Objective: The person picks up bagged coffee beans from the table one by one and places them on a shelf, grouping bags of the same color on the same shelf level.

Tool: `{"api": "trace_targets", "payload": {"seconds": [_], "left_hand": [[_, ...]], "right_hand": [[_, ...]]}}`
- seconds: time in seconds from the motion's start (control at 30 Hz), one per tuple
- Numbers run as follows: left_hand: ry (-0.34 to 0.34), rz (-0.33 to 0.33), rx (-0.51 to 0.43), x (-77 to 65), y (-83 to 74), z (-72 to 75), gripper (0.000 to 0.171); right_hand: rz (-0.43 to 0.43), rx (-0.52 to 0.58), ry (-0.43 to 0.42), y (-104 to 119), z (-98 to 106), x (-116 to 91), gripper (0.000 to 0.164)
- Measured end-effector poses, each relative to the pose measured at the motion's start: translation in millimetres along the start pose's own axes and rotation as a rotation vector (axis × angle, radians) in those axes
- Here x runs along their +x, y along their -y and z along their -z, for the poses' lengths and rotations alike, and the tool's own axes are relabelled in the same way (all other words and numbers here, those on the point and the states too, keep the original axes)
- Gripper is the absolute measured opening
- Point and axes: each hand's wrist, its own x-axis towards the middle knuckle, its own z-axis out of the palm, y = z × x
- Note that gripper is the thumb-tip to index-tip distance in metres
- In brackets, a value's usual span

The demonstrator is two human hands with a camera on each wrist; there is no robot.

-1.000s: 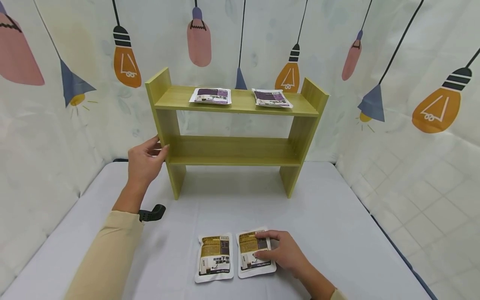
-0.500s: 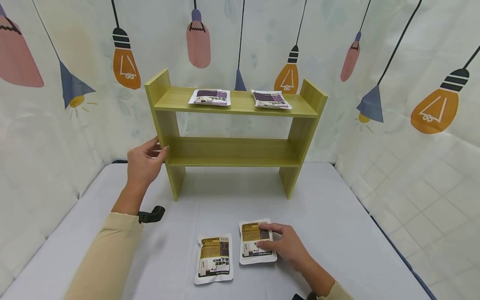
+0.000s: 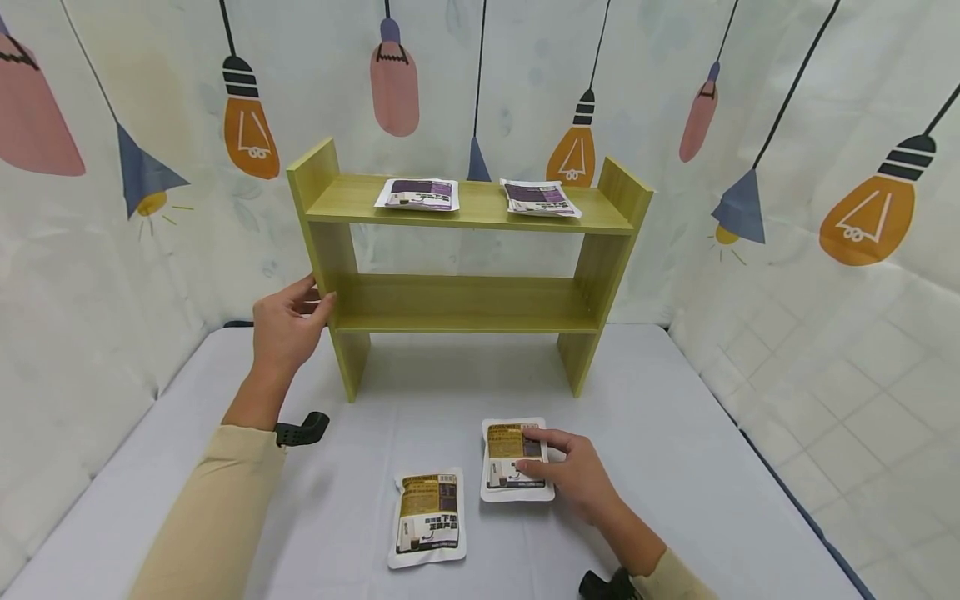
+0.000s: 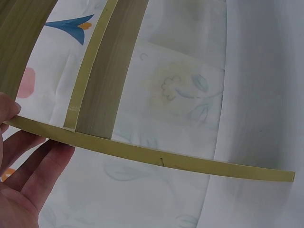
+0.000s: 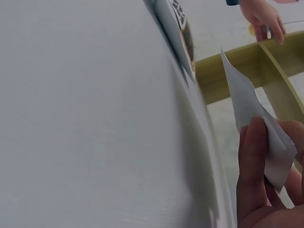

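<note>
Pale wall sheeting (image 3: pixel 322 83), printed with hanging bulbs and lamps, closes in the back and sides of a smooth white desk (image 3: pixel 675 467). On it stands a two-board yellow-green wooden shelf unit (image 3: pixel 465 304), and the relation that counts is between that and the brown-and-white pouch (image 3: pixel 510 457): it is in front of the unit, right of its middle and lower than both boards, with its longer side seeming to run away from the person, towards the unit. It is in the right hand (image 3: pixel 577 471) — thumb and fingers pinch it from its right side, and the right wrist view shows a gap between it and the desk. That grip is thus the near one; the left hand (image 3: pixel 288 327) is well apart from the pouch and grasps the edge of the left side panel (image 3: pixel 330 250), thumb on one face, fingers on the other.

Just left of the held pouch, and closer to the person, a matching pouch (image 3: pixel 429 517) lies flat on the desk — its long axis also points at the unit. Up on the top board (image 3: pixel 476 204), a purple-and-white pouch (image 3: pixel 417 194) lies left of centre and a second purple pouch (image 3: pixel 540 198) right of it, apart.
</note>
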Motion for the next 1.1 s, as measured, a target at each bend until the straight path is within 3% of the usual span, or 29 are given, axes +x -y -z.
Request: {"api": "trace_targets", "payload": {"seconds": [1.1], "left_hand": [[0.004, -0.005, -0.021, 0.1, 2.4, -0.4, 0.047]], "right_hand": [[0.028, 0.074, -0.045, 29.9, 19.0, 25.1, 0.054]]}}
